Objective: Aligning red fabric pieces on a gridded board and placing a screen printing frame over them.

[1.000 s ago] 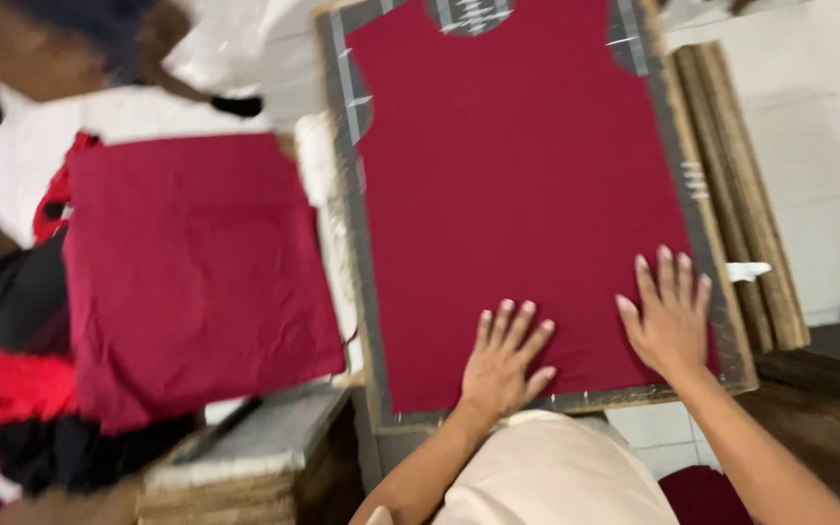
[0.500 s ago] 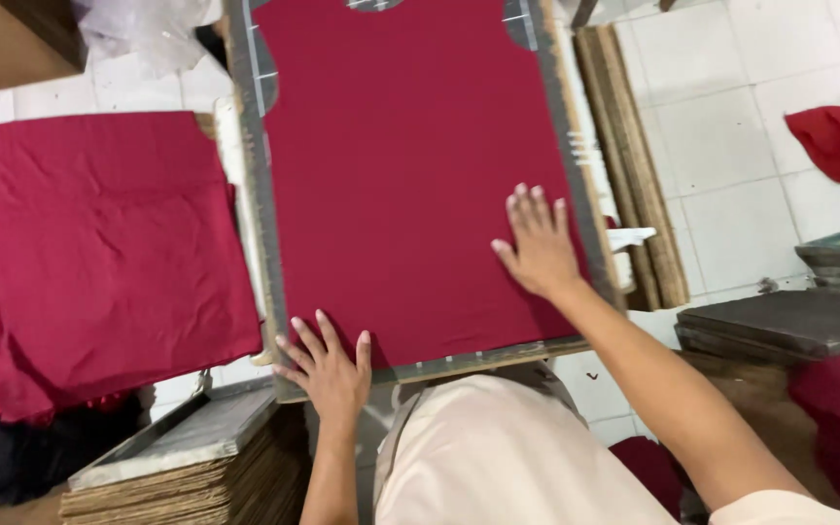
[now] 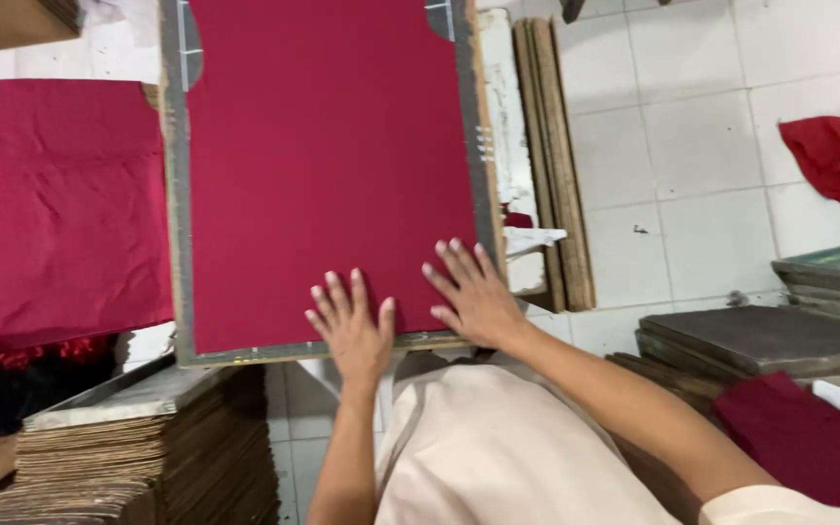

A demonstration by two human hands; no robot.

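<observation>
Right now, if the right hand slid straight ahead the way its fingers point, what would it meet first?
Only more of the red fabric panel that the right hand lies flat on; nothing else shows on it ahead.

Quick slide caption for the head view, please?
Both hands, left hand and right hand, pressed flat on red fabric panel laid over a grey board.

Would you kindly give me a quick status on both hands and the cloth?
Left hand and right hand flat, fingers spread, on the red cloth. Cloth lies smooth on the board. Nothing on the cloth besides the hands.
</observation>
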